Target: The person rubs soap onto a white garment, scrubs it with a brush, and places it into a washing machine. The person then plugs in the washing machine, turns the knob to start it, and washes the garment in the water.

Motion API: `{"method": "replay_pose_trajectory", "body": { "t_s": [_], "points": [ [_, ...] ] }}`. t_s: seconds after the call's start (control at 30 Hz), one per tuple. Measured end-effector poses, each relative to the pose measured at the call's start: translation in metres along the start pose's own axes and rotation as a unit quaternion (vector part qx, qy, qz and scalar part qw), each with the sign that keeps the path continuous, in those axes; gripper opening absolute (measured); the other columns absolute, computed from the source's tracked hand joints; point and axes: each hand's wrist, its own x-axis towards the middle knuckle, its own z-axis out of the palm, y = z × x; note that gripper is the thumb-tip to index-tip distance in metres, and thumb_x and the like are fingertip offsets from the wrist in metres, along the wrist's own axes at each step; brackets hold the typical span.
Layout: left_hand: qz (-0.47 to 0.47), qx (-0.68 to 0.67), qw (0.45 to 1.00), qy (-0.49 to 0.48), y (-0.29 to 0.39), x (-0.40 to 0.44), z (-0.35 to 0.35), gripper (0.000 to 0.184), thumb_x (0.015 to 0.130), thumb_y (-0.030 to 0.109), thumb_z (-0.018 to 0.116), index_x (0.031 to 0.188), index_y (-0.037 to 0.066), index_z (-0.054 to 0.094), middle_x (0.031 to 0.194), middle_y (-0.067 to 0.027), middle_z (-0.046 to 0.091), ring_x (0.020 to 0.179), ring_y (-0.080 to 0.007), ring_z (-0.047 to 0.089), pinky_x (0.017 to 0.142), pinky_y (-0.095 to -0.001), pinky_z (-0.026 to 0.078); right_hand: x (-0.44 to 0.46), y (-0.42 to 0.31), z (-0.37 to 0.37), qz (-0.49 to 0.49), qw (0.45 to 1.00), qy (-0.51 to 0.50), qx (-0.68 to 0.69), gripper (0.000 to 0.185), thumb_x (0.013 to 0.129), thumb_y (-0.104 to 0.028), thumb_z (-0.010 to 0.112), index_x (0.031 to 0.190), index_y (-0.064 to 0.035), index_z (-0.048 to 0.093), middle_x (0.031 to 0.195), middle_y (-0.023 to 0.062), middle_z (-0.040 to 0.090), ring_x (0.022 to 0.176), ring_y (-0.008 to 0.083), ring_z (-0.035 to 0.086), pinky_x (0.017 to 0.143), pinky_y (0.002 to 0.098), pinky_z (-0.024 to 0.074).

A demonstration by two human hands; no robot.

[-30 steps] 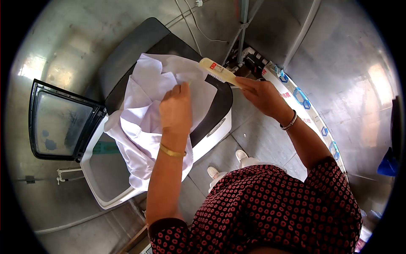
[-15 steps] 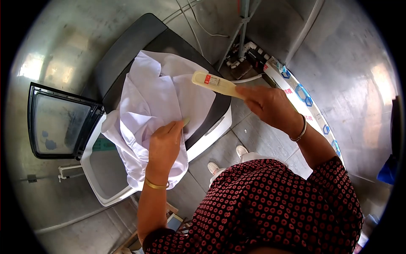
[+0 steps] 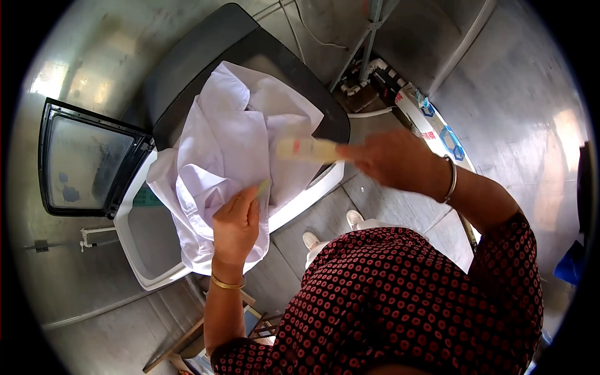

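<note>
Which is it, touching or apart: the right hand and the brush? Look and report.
Touching. The head view shows the right hand closed around one end of the brush, with no gap between them, though both are blurred.

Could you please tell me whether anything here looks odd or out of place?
Dark blotches mark the open lid's window, left of the white garment in view. They stand out against the cloudy grey panel, though I cannot tell whether they are stains.
</note>
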Motion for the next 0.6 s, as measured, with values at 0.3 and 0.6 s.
{"method": "replay_pose_trajectory", "body": {
  "t_s": [0.3, 0.6],
  "points": [
    [-0.082, -0.056, 0.991, 0.091, -0.007, -0.017, 0.013, 0.024, 0.076, -0.006, 0.056, 0.100, -0.002, 0.060, 0.080, -0.0143, 0.064, 0.065, -0.0210, 0.063, 0.057, -0.0266, 0.049, 0.017, 0.011, -0.013, 0.001, 0.997, -0.070, -0.033, 0.037, 0.082, -0.019, 0.052, 0.119, -0.0186, 0.052, 0.059, 0.0059, 0.053, 0.052, 0.0206, 0.057, 0.047, 0.0342, 0.0448],
    [-0.010, 0.005, 0.995, 0.096, 0.005, -0.003, 0.011, 0.026, 0.074, -0.006, 0.058, 0.099, -0.001, 0.061, 0.080, -0.0126, 0.063, 0.066, -0.0190, 0.062, 0.058, -0.0269, 0.051, 0.028, 0.022, -0.025, 0.030, 0.999, -0.032, 0.007, 0.030, 0.082, -0.017, 0.054, 0.111, -0.0170, 0.059, 0.066, 0.0108, 0.058, 0.056, 0.0277, 0.057, 0.053, 0.0384, 0.0465]
  ]
}}
